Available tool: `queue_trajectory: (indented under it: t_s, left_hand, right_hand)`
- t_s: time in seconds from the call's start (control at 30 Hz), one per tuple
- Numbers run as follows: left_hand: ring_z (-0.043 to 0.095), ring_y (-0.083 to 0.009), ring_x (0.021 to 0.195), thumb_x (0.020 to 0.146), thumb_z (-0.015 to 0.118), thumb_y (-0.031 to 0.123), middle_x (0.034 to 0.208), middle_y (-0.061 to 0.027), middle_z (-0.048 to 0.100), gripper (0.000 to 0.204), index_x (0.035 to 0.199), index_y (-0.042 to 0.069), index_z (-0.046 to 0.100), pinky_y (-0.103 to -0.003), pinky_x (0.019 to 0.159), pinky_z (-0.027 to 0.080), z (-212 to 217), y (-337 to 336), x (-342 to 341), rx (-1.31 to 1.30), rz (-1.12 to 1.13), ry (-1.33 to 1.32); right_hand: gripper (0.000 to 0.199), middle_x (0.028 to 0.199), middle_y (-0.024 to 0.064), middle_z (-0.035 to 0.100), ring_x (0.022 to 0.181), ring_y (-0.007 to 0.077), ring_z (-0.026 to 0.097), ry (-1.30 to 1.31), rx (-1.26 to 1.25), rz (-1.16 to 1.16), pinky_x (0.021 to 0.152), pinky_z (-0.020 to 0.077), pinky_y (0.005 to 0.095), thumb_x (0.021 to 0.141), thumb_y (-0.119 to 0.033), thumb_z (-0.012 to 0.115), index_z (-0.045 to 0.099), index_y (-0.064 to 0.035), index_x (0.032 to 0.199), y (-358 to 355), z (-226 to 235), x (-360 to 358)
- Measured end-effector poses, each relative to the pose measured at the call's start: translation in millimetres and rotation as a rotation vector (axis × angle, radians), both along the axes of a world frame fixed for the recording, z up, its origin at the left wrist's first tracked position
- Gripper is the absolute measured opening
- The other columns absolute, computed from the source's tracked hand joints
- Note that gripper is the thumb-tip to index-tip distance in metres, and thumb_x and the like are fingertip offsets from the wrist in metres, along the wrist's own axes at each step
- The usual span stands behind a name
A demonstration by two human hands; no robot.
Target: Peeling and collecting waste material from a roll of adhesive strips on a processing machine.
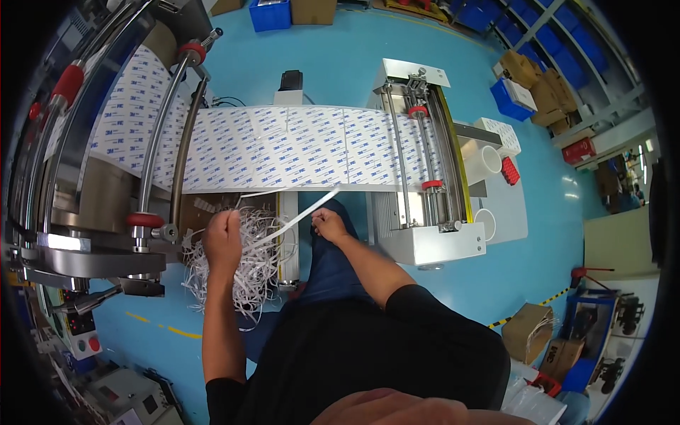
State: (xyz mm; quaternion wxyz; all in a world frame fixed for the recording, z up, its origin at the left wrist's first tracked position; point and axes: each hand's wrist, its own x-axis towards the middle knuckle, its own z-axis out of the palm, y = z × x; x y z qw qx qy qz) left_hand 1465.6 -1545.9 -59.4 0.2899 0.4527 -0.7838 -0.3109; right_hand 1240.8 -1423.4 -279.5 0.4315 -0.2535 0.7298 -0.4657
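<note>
A wide white sheet with blue print (276, 145) stretches flat between the machine's rollers on the left and the white roller unit on the right. Below its near edge my left hand (222, 239) is closed, with a thin white strip (265, 192) leading from the sheet's edge to its fingertips. My right hand (330, 226) has its fingers curled together in a pinch; whatever they hold, if anything, is too small to make out. Between the hands a broader white strip (309, 210) slants from the sheet's edge to a tangled heap of white strips (248, 262).
Metal rollers with red collars (145, 220) stand close at left. The white roller unit (435, 241) is at right, beside a grey table (506, 212) with white rolls (484, 163). Blue bins (513, 99) and cartons sit on the blue floor farther off.
</note>
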Motion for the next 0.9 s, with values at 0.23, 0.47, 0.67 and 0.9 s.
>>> queue_trajectory:
  t_s: [0.23, 0.47, 0.67, 0.9]
  left_hand:
    - [0.056, -0.0335, 0.075, 0.089, 0.051, 0.019, 0.081, -0.0157, 0.058, 0.021, 0.087, 0.001, 0.061, -0.037, 0.066, 0.043, -5, -9, 46, -0.208, 0.046, -0.113]
    - [0.057, -0.0292, 0.074, 0.089, 0.052, 0.02, 0.078, -0.0155, 0.06, 0.024, 0.086, -0.001, 0.062, -0.036, 0.068, 0.044, -23, 4, 94, 0.0, 0.205, -0.136]
    - [0.059, -0.0287, 0.076, 0.086, 0.056, 0.02, 0.08, -0.0165, 0.061, 0.023, 0.088, -0.001, 0.064, -0.035, 0.068, 0.045, -23, 14, 119, 0.13, 0.343, 0.023]
    - [0.06, -0.0289, 0.08, 0.082, 0.061, 0.015, 0.084, -0.0157, 0.063, 0.018, 0.086, -0.002, 0.064, -0.034, 0.073, 0.045, -4, 15, 115, 0.039, 0.233, -0.103]
  right_hand:
    - [0.014, 0.075, 0.0043, 0.062, 0.058, 0.0088, 0.058, 0.039, 0.01, 0.045, 0.052, 0.0491, 0.0231, 0.084, -0.009, 0.054, 0.059, -0.0031, 0.095, -7, 4, 9]
    - [0.014, 0.074, 0.0043, 0.062, 0.058, 0.0093, 0.059, 0.008, -0.001, 0.033, 0.051, 0.0493, 0.0229, 0.083, -0.009, 0.054, 0.059, -0.0027, 0.095, -6, 7, 4]
    - [0.013, 0.075, 0.0055, 0.063, 0.058, 0.0105, 0.059, 0.006, 0.003, 0.074, 0.051, 0.0496, 0.0241, 0.084, -0.009, 0.054, 0.058, -0.0029, 0.095, -15, 0, 12]
    - [0.012, 0.076, 0.007, 0.062, 0.057, 0.0114, 0.057, 0.001, -0.044, 0.043, 0.05, 0.0483, 0.0246, 0.085, -0.009, 0.054, 0.057, -0.0026, 0.095, -4, -14, -2]
